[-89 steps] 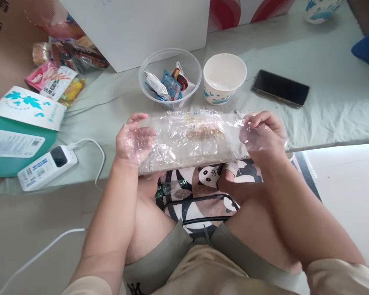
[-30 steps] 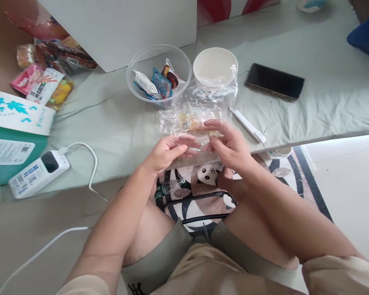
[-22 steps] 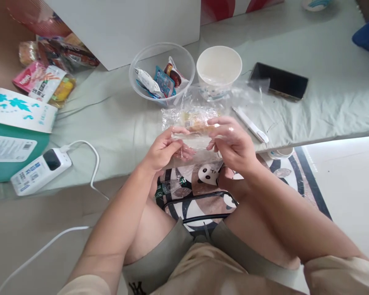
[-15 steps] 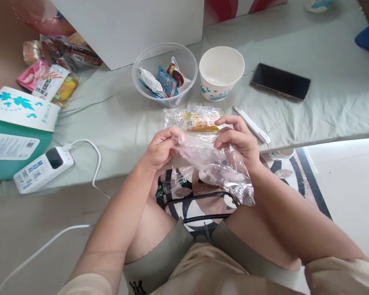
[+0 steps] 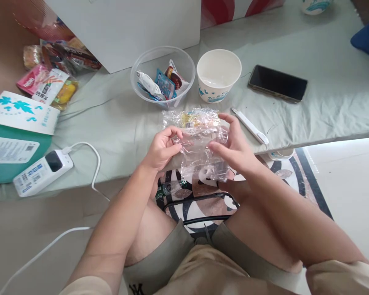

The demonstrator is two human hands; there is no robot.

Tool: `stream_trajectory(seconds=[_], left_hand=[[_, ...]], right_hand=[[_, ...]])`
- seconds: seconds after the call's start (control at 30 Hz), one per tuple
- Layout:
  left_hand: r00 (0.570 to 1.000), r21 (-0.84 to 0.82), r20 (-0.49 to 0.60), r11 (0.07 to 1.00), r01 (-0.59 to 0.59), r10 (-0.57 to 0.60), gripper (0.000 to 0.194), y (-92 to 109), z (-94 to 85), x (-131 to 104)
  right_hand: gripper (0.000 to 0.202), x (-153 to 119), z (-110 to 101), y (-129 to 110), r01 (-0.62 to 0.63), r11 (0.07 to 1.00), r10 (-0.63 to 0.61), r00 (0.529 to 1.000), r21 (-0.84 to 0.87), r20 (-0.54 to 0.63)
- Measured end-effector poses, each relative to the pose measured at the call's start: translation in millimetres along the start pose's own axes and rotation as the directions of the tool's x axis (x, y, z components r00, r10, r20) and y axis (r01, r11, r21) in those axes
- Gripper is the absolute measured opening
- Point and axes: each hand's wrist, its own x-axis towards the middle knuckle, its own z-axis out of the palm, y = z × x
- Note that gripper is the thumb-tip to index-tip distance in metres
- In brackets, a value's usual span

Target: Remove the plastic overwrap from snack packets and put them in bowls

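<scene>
A clear, crinkled plastic bag (image 5: pixel 199 153) is stretched between my hands over the table's front edge. My left hand (image 5: pixel 162 149) pinches its left side between thumb and fingers. My right hand (image 5: pixel 236 145) grips the right side, the thumb pressed on the film and the index finger reaching toward the back. Just behind the bag lies a packaged snack (image 5: pixel 199 118) in a clear and yellow wrapper, partly covered by the bag. Farther back stand a clear plastic bowl (image 5: pixel 135 88) with several small packets in it and a white paper bowl (image 5: pixel 213 96) with a blue-green pattern.
A white utility knife (image 5: pixel 250 126) and a black phone (image 5: pixel 278 83) lie to the right. On the left are a white power bank (image 5: pixel 43 172) with a cable, a green carton (image 5: pixel 15 153) and packaged snacks (image 5: pixel 51 84). A large white box (image 5: pixel 135 28) stands at the back.
The bag's loose end has swung from the lower right to between my hands, where the film is now spread flatter. My right hand has turned, bringing its thumb onto the bag.
</scene>
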Motion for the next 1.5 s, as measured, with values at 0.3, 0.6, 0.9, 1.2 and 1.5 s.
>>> stream_trajectory(seconds=[0.3,0.6,0.9,1.2,1.5], left_hand=[[0.998,-0.126,0.069,0.992,0.018,-0.009,0.087,-2,-8.8,-3],[0.984,-0.058,-0.002,0.982,0.180,-0.181,0.045,8,-4.1,-11],[0.988,0.056,-0.010,0.987,0.154,-0.153,0.016,12,-18.9,-7],[0.998,0.107,-0.038,0.994,-0.038,0.042,0.024,16,-23.3,-3],[0.948,0.292,-0.082,0.917,-0.271,0.306,0.034,2,-14.4,-6]], right_hand=[[0.051,0,7,-12,-0.060,0.989,0.074,0.993,0.138,-0.096],[0.017,-1,3,-18,-0.144,0.978,0.166,0.975,-0.150,0.148],[0.008,2,-2,-4,0.011,0.999,-0.012,1.000,0.031,0.021],[0.020,3,-7,0,-0.068,0.994,0.068,0.998,0.082,0.010],[0.036,4,6,-6,-0.108,0.978,0.093,0.991,0.176,0.093]])
